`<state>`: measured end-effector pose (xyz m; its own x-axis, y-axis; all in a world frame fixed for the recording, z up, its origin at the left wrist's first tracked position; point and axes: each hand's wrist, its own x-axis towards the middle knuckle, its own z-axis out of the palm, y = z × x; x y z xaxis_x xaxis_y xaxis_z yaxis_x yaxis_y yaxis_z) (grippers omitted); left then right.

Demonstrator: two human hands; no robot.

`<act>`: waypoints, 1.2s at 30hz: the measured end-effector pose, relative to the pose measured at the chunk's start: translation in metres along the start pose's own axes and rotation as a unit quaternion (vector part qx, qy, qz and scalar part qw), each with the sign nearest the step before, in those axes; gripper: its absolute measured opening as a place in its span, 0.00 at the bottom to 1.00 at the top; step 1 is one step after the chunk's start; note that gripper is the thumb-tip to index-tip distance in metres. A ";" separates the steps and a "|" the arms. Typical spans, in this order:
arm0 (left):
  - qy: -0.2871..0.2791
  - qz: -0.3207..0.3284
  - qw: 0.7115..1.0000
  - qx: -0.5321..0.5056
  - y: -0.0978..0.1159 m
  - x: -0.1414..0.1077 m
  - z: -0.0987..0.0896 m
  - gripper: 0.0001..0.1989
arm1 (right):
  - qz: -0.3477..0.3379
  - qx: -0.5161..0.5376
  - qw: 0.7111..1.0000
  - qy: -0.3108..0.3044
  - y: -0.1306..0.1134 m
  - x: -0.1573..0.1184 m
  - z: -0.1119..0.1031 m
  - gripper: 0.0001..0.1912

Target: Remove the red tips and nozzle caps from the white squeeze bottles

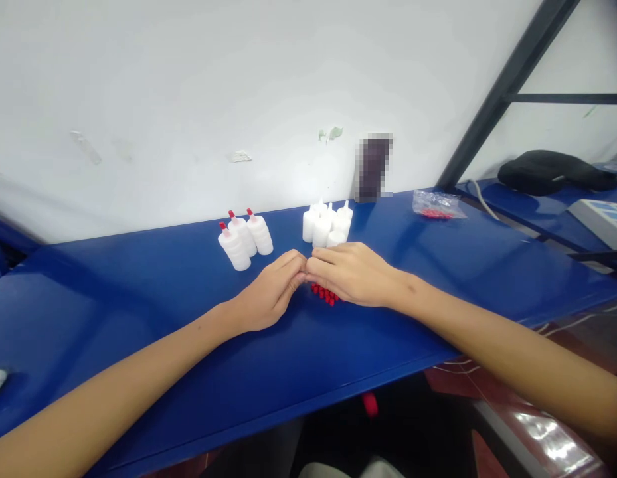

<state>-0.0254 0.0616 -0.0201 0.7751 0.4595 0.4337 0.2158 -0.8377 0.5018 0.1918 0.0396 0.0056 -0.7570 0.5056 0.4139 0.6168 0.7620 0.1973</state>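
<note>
My left hand point(274, 289) and my right hand point(355, 273) meet over the middle of the table, fingertips touching. Both are closed in a pinch, and whatever lies between the fingers is hidden. Several small red caps point(327, 295) lie on the table just below my right hand, partly covered by it. Behind my hands stands a cluster of white squeeze bottles point(322, 230) with pale nozzles and no red tips. To the left, 3 white bottles with red caps point(242, 240) stand upright together.
The blue table point(228, 392) runs along a white wall. A clear plastic bag with red pieces point(438, 207) lies at the back right. A blurred dark object point(374, 167) leans on the wall. A dark metal frame point(492, 106) rises at right; a black item point(552, 171) lies beyond.
</note>
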 end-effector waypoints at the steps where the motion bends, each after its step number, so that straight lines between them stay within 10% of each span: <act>1: -0.003 -0.002 1.000 0.004 0.000 0.000 0.000 0.12 | -0.002 0.004 1.000 -0.005 0.000 0.000 0.000 0.20; 27: 0.030 -0.044 0.998 0.039 0.000 -0.001 0.002 0.10 | 0.139 0.154 0.978 0.018 0.020 -0.009 -0.015 0.15; 36: 0.072 -0.030 0.996 0.053 -0.004 -0.006 0.006 0.21 | 0.025 0.271 0.960 -0.068 0.003 -0.004 -0.002 0.16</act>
<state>-0.0272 0.0603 -0.0286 0.6666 0.5415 0.5122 0.3267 -0.8299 0.4523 0.1971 0.0384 0.0063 -0.7732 0.5675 0.2831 0.4788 0.8151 -0.3263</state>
